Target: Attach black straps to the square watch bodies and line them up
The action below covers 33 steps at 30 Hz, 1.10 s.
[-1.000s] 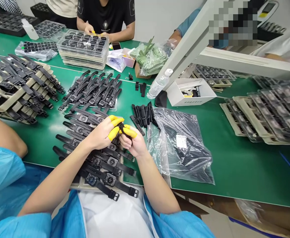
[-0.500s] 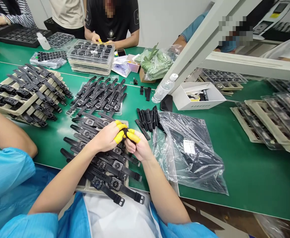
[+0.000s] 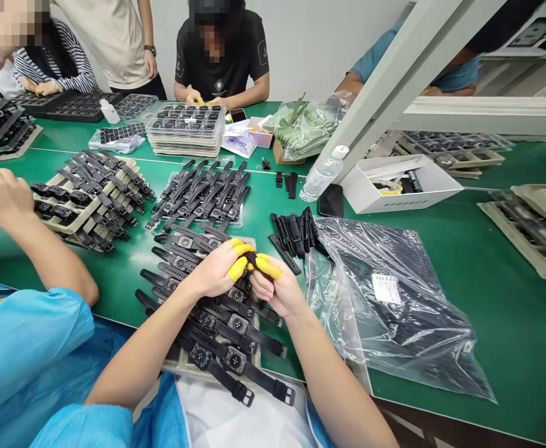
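Note:
My left hand (image 3: 219, 269) and my right hand (image 3: 277, 287) meet above a tray of smartwatches. Yellow finger covers are on the thumbs and forefingers of both. Pinched between them is a black watch strap (image 3: 252, 259), mostly hidden by the fingers; whether a watch body is attached I cannot tell. Below lie several smartwatches (image 3: 238, 323), backs up, their black straps spread out in rows on the pale tray (image 3: 174, 359). To the right of my hands is a heap of loose black straps (image 3: 296, 233), beside a clear plastic bag (image 3: 408, 311) full of black pieces.
More strapped watches (image 3: 202, 193) lie farther back, and a stacked tray of watches (image 3: 95, 199) stands at left near a co-worker's arm (image 3: 53, 249). A water bottle (image 3: 324, 174), a phone (image 3: 331, 200) and a white box (image 3: 396, 186) stand by a slanted post (image 3: 394, 74).
The view has shifted, so the table contents sit lower and farther right. My hands keep their pinch on the strap. At left, the co-worker's hand has come into view.

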Each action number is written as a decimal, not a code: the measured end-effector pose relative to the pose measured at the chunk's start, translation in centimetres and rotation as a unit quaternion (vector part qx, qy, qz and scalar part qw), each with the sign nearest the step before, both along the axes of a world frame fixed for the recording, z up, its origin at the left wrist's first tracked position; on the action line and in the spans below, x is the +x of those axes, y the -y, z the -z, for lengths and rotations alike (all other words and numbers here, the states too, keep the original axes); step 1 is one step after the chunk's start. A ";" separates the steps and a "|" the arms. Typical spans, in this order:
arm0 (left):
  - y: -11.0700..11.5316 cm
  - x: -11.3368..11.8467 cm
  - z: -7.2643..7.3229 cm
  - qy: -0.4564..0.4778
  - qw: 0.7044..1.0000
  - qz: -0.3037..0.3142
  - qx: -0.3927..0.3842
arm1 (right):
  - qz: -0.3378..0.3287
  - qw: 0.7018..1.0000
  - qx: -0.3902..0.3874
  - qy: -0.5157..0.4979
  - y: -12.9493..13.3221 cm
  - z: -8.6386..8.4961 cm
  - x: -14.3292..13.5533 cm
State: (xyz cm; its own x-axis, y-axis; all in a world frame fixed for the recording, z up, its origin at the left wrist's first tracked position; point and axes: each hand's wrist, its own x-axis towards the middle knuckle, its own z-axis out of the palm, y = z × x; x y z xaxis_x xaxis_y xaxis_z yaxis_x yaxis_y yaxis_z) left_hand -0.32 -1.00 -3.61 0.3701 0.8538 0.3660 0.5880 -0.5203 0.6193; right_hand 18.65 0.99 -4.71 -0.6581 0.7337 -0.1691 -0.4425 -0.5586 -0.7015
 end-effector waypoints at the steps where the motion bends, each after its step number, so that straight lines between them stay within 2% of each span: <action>1: 0.0 0.0 0.0 -0.004 1.000 -0.003 -0.002 | 0.000 1.000 -0.005 -0.003 0.0 0.0 0.0; 5: 0.1 0.1 0.0 -0.025 1.000 -0.013 -0.007 | -0.003 1.000 -0.019 -0.014 -0.1 0.2 -0.1; 11: 0.3 0.0 -0.6 -0.106 0.994 -0.027 0.011 | -0.016 1.000 -0.021 0.014 -0.1 0.3 -0.1; 16: 0.6 0.0 -1.1 -0.120 0.992 -0.020 0.018 | -0.018 0.999 -0.028 0.019 -0.2 0.2 -0.1; 23: 0.7 0.4 -1.1 -0.205 0.978 -0.042 0.018 | -0.031 0.998 -0.027 0.046 -0.4 0.2 -0.1; 27: 0.6 0.2 -0.9 -0.176 0.984 -0.034 0.008 | -0.030 0.999 -0.011 0.042 -0.3 0.3 -0.2; 33: 0.5 -0.1 -0.7 -0.054 0.998 -0.020 -0.019 | -0.025 0.999 0.015 0.028 -0.1 0.3 -0.4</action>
